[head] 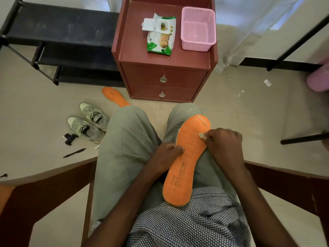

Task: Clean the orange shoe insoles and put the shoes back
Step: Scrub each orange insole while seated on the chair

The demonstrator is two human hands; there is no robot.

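Note:
An orange insole (pixel 187 161) lies along my right thigh, heel end towards me. My left hand (pixel 167 154) holds its left edge, thumb on top. My right hand (pixel 222 145) pinches a small balled-up whitish wipe (pixel 202 136) against the insole's upper right part. A second orange insole (pixel 114 96) lies on the floor beside the cabinet, partly hidden by my left knee. Two grey-green sneakers (pixel 89 123) stand side by side on the floor to my left.
A reddish two-drawer cabinet (pixel 165 79) stands ahead, carrying an open pack of wet wipes (pixel 160 35) and a pink basket (pixel 197 29). A black shoe rack (pixel 58 41) is at the left. A pen (pixel 74 152) and a small black object (pixel 70 138) lie on the floor.

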